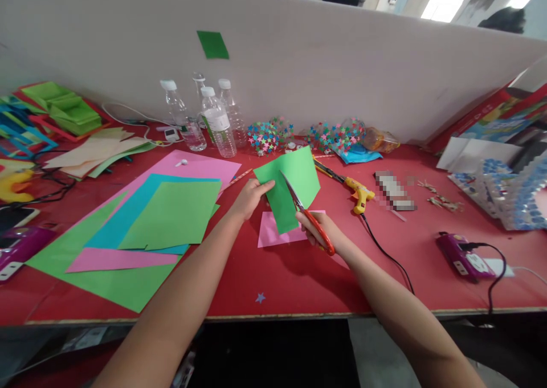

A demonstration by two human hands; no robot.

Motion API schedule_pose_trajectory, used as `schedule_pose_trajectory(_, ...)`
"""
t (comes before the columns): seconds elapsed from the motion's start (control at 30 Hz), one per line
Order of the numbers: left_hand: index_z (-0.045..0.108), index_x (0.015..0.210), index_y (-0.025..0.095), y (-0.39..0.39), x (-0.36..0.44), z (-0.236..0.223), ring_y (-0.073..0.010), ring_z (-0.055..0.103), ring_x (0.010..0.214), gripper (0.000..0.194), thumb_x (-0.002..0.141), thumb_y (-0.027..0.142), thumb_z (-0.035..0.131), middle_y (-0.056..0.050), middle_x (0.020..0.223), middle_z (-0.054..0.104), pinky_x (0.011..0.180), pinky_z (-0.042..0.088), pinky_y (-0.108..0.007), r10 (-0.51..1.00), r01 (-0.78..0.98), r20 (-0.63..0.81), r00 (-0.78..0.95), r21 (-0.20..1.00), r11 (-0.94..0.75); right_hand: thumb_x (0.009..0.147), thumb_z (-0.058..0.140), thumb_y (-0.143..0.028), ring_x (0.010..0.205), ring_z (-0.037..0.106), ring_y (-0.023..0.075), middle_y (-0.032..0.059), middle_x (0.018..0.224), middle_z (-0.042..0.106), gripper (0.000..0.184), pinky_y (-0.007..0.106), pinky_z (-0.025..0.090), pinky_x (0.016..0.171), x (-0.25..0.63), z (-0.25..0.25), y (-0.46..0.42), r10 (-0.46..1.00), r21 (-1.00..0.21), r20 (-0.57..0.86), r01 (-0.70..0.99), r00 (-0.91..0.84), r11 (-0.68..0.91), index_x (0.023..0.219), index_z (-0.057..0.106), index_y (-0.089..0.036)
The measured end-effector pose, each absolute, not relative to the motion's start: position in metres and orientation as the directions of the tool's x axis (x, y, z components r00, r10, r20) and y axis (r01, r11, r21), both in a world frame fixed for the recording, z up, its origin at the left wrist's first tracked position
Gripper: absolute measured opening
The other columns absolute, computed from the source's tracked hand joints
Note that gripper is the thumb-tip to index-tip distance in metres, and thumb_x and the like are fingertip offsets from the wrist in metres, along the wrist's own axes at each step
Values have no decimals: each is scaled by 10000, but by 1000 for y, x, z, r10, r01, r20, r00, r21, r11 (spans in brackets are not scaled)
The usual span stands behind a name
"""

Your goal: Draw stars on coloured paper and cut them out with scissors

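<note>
A sheet of green paper is held up above the red table by my left hand, which pinches its left edge between thumb and fingers. My right hand grips red-handled scissors. Their blades lie in a cut through the green paper, and the strip on the near side hangs lower. Beneath it a pink piece of paper rests on the table, partly covered by the green sheet and my right hand.
Coloured sheets overlap at the left. Behind stand clear plastic bottles and star-filled clusters. A yellow glue gun with a black cord lies to the right, farther right a purple power strip. One small star lies near the front edge.
</note>
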State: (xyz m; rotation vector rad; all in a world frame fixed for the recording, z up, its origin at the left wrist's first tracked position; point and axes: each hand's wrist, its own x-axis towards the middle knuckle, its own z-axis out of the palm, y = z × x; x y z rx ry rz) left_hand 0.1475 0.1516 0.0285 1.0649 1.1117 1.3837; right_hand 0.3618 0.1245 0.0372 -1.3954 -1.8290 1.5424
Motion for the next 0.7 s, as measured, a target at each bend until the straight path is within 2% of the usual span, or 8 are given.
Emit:
schedule_pose_trajectory(0.3, 718, 764, 150, 146, 158, 34, -237, 670, 764, 420, 595, 522, 815, -51, 740, 730, 775, 511, -342, 999, -199, -5, -43, 980, -3, 900, 485, -591, 279, 386, 64, -63, 343, 446, 480, 182, 308, 349, 358, 45, 121, 848, -875, -361, 456, -387, -165, 618, 461, -203)
schedule_pose_trajectory(0.5, 648, 613, 162, 141, 161, 37, -229, 654, 721, 321, 576, 409, 850, -20, 594, 661, 747, 515, -337, 997, -210, -60, 46, 975, 68, 908, 459, -601, 269, 378, 60, -68, 352, 448, 482, 182, 304, 342, 360, 42, 124, 838, -889, -350, 432, -418, -156, 632, 463, -206)
schedule_pose_trajectory(0.7, 662, 653, 158, 143, 161, 31, -206, 653, 696, 319, 586, 417, 836, -33, 651, 693, 741, 518, -330, 994, -229, -91, 68, 968, 104, 879, 487, -636, 271, 413, 83, -47, 366, 479, 506, 194, 323, 303, 364, 33, 130, 829, -866, -388, 469, -404, -177, 613, 470, -206)
